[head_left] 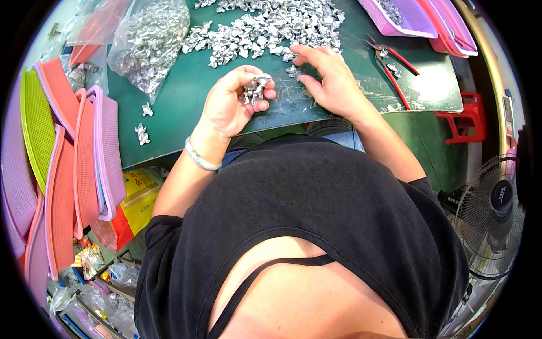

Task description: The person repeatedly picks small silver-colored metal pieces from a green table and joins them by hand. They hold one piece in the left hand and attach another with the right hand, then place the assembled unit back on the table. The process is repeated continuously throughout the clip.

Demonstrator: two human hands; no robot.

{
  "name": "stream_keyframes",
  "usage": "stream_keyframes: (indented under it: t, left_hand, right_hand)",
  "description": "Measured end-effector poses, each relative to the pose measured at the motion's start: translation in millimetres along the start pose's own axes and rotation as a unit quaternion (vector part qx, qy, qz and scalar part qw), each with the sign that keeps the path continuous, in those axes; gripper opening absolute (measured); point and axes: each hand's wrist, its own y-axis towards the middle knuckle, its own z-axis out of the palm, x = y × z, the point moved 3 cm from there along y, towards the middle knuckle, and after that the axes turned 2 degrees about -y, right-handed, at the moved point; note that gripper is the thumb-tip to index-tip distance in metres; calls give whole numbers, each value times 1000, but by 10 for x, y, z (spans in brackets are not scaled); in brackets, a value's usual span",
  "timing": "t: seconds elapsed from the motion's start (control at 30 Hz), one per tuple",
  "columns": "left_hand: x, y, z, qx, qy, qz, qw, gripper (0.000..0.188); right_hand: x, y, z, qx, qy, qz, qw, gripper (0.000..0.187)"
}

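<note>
My left hand (pixel 228 101) is cupped, its fingers curled round several small silver metal castings (pixel 255 90). A pale bangle (pixel 200 155) sits on that wrist. My right hand (pixel 333 79) reaches over the table with thumb and forefinger spread. One small silver casting (pixel 293 72) lies on the tabletop near the gap between them; it does not look gripped. Just beyond both hands spreads a large heap of similar silver castings (pixel 271 28). Two loose castings (pixel 142 134) lie apart from the heap, toward the table's left edge.
Red-handled cutting pliers (pixel 392 68) lie at the right of the green table (pixel 186 113). A clear bag of castings (pixel 152 39) stands at the back left. Stacked plastic baskets (pixel 59 158) line the left side; a purple basket (pixel 403 20) sits back right. A red stool (pixel 466 118) and fan (pixel 491 214) stand right.
</note>
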Motion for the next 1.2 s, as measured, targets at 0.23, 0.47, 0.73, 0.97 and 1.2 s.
stream_keyframes:
  t: [0.23,0.47,0.73,0.97,1.2]
  left_hand:
    - [-11,15,-13,12,-60,-5,998,18]
    - [28,14,-36,-23,26,-31,999,14]
    - [32,-10,26,-72,103,-41,991,14]
    - [50,2,19,-65,110,-46,991,14]
    - [43,-8,39,-82,124,-41,988,14]
  right_hand:
    - [20,9,40,13,-3,31,999,43]
    - [17,37,166,-19,-31,29,999,38]
    - [19,49,152,-60,93,36,993,36]
    - [96,64,124,-3,46,0,999,43]
    - [93,52,120,-12,96,14,995,45]
